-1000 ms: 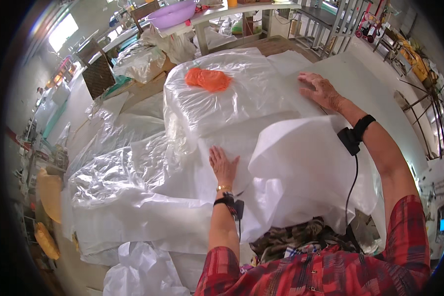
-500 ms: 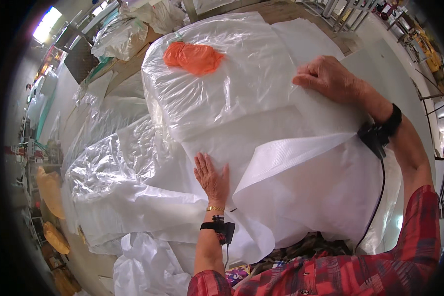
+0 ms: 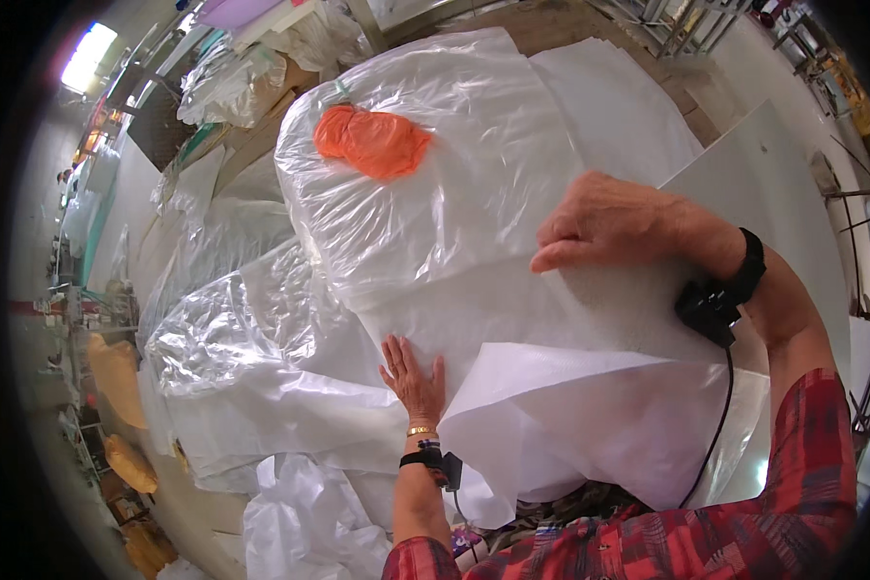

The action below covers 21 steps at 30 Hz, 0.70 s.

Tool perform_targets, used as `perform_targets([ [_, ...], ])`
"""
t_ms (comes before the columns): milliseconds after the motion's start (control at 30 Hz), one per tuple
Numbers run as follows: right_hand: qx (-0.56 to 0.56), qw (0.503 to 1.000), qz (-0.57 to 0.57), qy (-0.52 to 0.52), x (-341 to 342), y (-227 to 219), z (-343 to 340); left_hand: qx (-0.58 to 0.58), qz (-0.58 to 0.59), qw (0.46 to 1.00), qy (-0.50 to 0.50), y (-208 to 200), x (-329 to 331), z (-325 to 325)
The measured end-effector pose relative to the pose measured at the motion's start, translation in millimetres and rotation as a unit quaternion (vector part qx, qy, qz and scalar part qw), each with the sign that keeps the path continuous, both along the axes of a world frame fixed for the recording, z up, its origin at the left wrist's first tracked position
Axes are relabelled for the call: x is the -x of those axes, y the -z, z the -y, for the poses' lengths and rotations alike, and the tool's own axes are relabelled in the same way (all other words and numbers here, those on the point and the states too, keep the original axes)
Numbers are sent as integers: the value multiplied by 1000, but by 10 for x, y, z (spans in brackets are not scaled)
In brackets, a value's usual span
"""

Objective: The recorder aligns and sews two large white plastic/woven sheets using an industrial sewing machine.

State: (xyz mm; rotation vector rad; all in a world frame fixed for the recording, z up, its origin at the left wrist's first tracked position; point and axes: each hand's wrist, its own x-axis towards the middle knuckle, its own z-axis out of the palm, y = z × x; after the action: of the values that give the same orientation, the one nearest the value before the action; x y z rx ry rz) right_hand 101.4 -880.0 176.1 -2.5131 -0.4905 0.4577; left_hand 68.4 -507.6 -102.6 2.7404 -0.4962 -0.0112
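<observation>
A stack of white plastic foam sheets (image 3: 454,314) lies in front of me, its upper layers under clear plastic film. My left hand (image 3: 414,379) rests flat on the sheet's left part, its fingers slightly spread. Above the sheet's right half, my right hand (image 3: 604,224) is closed, with the fingers curled and the thumb pointing left; whatever it may pinch cannot be made out. A turned-back white flap (image 3: 570,406) hangs over the near edge towards my lap. An orange plastic bag (image 3: 377,140), bunched up, sits on the film farther off.
Crumpled clear film (image 3: 232,329) covers the left side, and a loose white plastic bag (image 3: 304,517) lies at the lower left. A pale board (image 3: 778,193) stands to the right. Metal frames (image 3: 686,24) are at the back. A cable (image 3: 725,416) hangs from my right wrist.
My right hand has come left and nearer to me. The turned-back flap has slid towards my body, baring more of the sheet under it. My left hand stays flat.
</observation>
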Motion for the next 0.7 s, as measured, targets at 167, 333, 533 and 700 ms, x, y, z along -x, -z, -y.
perform_targets([
  [167, -38, 996, 41, -68, -2, 38, 88, -5, -18, 1000, -3, 53, 7, -6],
  [333, -50, 997, -48, -44, -60, 46, 108, -2, -20, 1000, -2, 50, -2, -60],
  [533, -26, 998, -36, -53, -40, 41, 151, -30, -11, 999, 11, 32, -15, -61],
  [700, -69, 996, -40, -51, -50, 34, 164, -77, -40, 996, 32, -233, -95, 21],
])
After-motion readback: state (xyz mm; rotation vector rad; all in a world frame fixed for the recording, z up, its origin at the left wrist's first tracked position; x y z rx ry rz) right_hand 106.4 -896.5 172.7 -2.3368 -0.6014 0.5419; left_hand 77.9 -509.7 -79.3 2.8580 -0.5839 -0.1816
